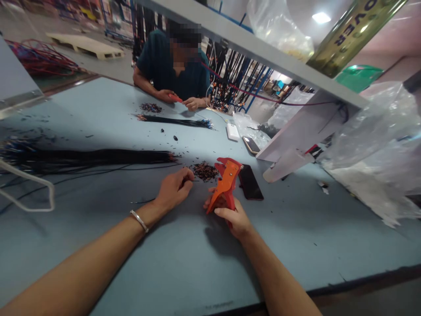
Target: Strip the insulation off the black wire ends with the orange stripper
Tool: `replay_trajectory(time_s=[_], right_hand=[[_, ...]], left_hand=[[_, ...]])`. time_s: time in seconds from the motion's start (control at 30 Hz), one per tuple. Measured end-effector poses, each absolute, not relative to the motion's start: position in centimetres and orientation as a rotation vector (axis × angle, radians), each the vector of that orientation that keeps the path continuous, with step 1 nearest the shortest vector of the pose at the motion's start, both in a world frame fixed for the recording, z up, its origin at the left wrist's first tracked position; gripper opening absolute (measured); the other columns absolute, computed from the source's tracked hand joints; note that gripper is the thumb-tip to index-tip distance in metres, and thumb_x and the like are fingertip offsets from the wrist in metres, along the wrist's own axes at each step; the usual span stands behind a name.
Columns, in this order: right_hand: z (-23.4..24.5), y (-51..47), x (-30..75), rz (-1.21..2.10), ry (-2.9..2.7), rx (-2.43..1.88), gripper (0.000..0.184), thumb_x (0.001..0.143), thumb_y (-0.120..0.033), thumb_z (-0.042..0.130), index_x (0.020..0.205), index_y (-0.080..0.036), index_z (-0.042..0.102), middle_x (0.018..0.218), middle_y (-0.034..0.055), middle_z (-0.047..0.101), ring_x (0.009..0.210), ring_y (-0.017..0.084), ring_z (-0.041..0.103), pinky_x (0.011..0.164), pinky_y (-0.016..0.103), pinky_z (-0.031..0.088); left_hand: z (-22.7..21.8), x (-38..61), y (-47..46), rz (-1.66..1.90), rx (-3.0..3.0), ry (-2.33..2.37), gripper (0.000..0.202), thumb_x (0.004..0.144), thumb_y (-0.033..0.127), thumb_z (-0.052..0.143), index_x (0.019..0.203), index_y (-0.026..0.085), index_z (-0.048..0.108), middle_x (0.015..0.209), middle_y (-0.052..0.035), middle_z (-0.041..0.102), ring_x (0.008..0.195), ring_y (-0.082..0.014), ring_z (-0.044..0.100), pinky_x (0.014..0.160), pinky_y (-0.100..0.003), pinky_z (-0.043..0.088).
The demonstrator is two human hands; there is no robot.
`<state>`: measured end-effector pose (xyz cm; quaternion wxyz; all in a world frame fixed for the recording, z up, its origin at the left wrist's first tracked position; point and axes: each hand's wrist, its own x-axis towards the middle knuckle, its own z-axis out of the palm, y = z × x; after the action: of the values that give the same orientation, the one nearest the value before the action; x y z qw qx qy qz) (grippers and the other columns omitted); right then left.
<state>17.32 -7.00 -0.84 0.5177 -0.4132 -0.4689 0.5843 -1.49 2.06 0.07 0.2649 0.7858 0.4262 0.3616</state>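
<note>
orange-red wire stripper [227, 175] in the right hand [236, 218]

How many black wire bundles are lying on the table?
2: the larger bundle at picture left, its near end pointing toward the left hand, and the smaller bundle in front of the co-worker. Some may be hidden behind the white panel.
</note>
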Motion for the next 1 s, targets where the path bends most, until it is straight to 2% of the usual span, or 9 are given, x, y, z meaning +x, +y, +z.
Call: replay_trajectory(time_s=[0.1, 0.27, 0.47, 0.7, 0.87, 1.0], right_hand=[[-0.4, -7.2, 17.6, 1.366, -1.190, -0.982, 0.049, 0.068, -0.023, 0.067, 0.116, -0.020, 0.056, 0.091, 0.0045, 0.064, 0.086, 0.023, 0.063, 0.083, 0.039, 0.048], [0.6, -7.4, 18.1, 1.369, -1.228, -0.933, 0.057, 0.073, -0.025, 0.067, 0.126, -0.024, 0.048, 0.095, 0.0039, 0.064, 0.087, 0.021, 0.062, 0.085, 0.039, 0.047], [0.5, -7.3, 18.1, 1.529, -1.126, -0.952, 0.053, 0.071, -0.024, 0.066, 0.121, -0.020, 0.051, 0.090, 0.0052, 0.066, 0.080, 0.021, 0.063, 0.076, 0.037, 0.050], [1.1, -7.6, 17.9, 1.594, -1.060, -0.878, 0.056, 0.069, -0.024, 0.065, 0.123, -0.021, 0.049, 0.093, 0.0061, 0.066, 0.084, 0.023, 0.063, 0.081, 0.041, 0.048], [1.2, -7.8, 17.9, 1.723, -1.049, -0.772, 0.055, 0.073, -0.027, 0.062, 0.125, -0.019, 0.048, 0.092, 0.0061, 0.066, 0.082, 0.022, 0.065, 0.074, 0.036, 0.047], [0.8, -7.8, 17.9, 1.799, -1.030, -0.781, 0.052, 0.073, -0.026, 0.064, 0.122, -0.019, 0.049, 0.094, 0.0073, 0.067, 0.085, 0.023, 0.066, 0.077, 0.038, 0.047]], left_hand=[[-0.2, -1.4, 2.2, 1.031, 2.122, 1.081, 0.013, 0.076, 0.020, 0.043, 0.081, 0.018, 0.055, 0.063, 0.0032, 0.055, 0.051, -0.0104, 0.046, 0.053, -0.022, 0.036], [-1.0, -1.4, 2.7, 1.105, 2.063, 1.050, 0.018, 0.080, 0.021, 0.046, 0.091, 0.016, 0.059, 0.075, -0.0007, 0.064, 0.064, -0.0125, 0.057, 0.059, -0.022, 0.042], [-1.3, -1.3, 3.0, 1.063, 1.919, 1.104, 0.032, 0.084, 0.023, 0.045, 0.111, 0.018, 0.060, 0.076, -0.0002, 0.070, 0.054, -0.0110, 0.057, 0.057, -0.023, 0.045], [-0.4, -1.2, 2.7, 1.164, 1.735, 1.013, 0.027, 0.085, 0.029, 0.048, 0.104, 0.017, 0.062, 0.080, -0.0016, 0.071, 0.060, -0.0121, 0.062, 0.066, -0.026, 0.050], [-0.1, -1.2, 2.5, 1.144, 1.745, 1.008, 0.017, 0.085, 0.029, 0.047, 0.083, 0.017, 0.060, 0.069, 0.0008, 0.065, 0.060, -0.0118, 0.060, 0.065, -0.024, 0.048], [-0.2, -1.2, 2.3, 1.148, 1.686, 0.999, 0.020, 0.086, 0.033, 0.046, 0.082, 0.017, 0.057, 0.069, 0.0018, 0.059, 0.054, -0.0101, 0.055, 0.057, -0.022, 0.043]])
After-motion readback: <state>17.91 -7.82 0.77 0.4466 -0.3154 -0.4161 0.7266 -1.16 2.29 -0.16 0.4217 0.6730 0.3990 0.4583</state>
